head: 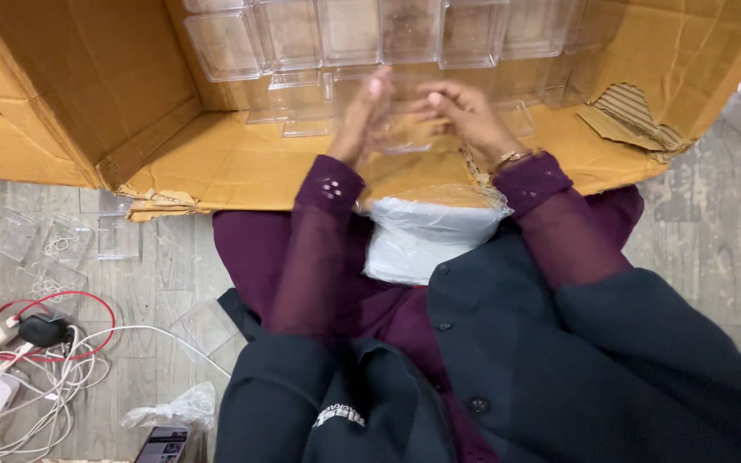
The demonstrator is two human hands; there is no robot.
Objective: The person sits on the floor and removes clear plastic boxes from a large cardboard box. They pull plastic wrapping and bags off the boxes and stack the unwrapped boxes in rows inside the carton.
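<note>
Carton: a big opened brown corrugated cardboard box lies flat on the grey wooden floor, its flaps spread and one corner torn at the right.
Stacks: rows of clear square plastic cases stand packed against the far side of the carton; a few more lie loose just below them.
Lap: a white plastic-wrapped bundle rests on the purple garment between the two forearms, touching the near edge of the carton.
Floor, left: several empty clear plastic lids lie scattered beside a tangle of white cables, a red cable and white chargers.
Case in hand: one clear plastic case is held over the carton floor, between the two hands and just in front of the stacks; its edges are faint, so which way its long side runs cannot be told.
Left hand: stands edge-up, fingers straight and together, the palm pressed against the left side of the case.
Right hand: fingers curled and closed on the right side of the case, a gold bangle on the wrist.
Key relation: the case lies directly between the palms, so both hands are equally near; the stacks are straight ahead of the fingertips.
</note>
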